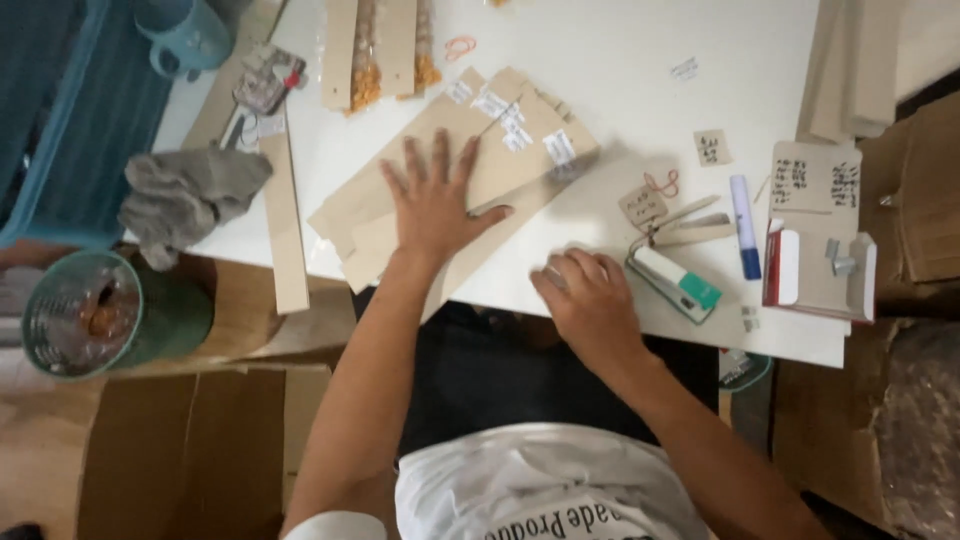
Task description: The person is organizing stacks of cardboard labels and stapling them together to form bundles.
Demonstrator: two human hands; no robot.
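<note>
Left hand (pixel 437 203) spread wide, pressing cards (pixel 450 185); right hand (pixel 590 300) curled, contents unclear, near stapler (pixel 675 283). Best keep stack squared under palm.

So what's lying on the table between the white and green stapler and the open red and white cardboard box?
In the head view, a white marker with a blue cap lies between the stapler and the box.

Flat tan paper packages (pixel 470 180) with small white rectangular labels (pixel 559 146) lie fanned mid-worktop. A red-and-white open cardboard box (pixel 800 268) sits at the right, below tan printed cards (pixel 815 178).
</note>
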